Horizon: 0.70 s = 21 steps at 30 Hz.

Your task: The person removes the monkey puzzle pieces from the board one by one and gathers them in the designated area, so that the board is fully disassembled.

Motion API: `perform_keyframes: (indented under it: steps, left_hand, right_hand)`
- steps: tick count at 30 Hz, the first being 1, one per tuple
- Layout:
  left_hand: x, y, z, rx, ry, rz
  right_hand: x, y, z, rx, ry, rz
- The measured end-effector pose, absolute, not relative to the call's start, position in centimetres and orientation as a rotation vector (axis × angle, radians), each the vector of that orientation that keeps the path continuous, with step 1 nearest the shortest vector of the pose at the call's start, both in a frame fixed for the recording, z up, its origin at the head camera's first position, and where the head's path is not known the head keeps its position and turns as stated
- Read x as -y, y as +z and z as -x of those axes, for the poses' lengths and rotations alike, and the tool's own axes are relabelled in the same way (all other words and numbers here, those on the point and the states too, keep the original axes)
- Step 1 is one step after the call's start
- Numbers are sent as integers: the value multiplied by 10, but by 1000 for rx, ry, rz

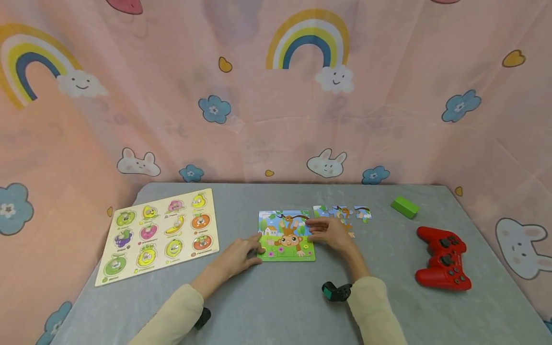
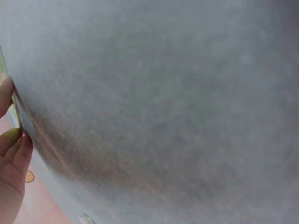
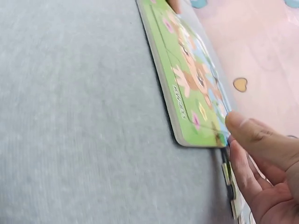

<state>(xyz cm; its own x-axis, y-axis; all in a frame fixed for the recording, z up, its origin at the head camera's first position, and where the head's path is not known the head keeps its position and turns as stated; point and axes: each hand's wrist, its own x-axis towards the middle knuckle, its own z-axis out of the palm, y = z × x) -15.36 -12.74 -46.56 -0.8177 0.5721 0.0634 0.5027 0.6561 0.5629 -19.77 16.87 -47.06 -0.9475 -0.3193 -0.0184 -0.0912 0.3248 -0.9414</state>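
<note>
A jigsaw puzzle [image 1: 278,239] with a monkey picture lies flat on the table. My left hand [image 1: 237,255] holds its left edge between thumb and fingers; in the left wrist view that hand [image 2: 11,172] shows only at the far left. At the opposite edge my right hand [image 1: 334,233] grips the board. The right wrist view shows the thumb [image 3: 238,121] at the board's edge, with the other fingers beside it. Several loose jigsaw pieces [image 1: 363,212] lie behind the right hand, partly hidden by it.
At the left lies a cream fruit board [image 1: 161,235] with several knobbed pieces. A green block [image 1: 405,207] is at the back right, and a red game controller [image 1: 444,261] is nearer. A pink printed curtain [image 1: 258,143] hangs behind the grey table [image 1: 276,306].
</note>
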Motion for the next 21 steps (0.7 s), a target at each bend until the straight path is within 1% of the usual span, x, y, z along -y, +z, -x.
perform_keyframes:
  steps: [11, 21]
  left_hand:
    - [129, -467, 155, -2753, 883, -924]
    - [128, -467, 154, -2771, 874, -921]
  right_hand:
    - [-157, -469, 200, -2622, -1410, 410]
    - [-151, -463, 200, -2673, -1296, 349]
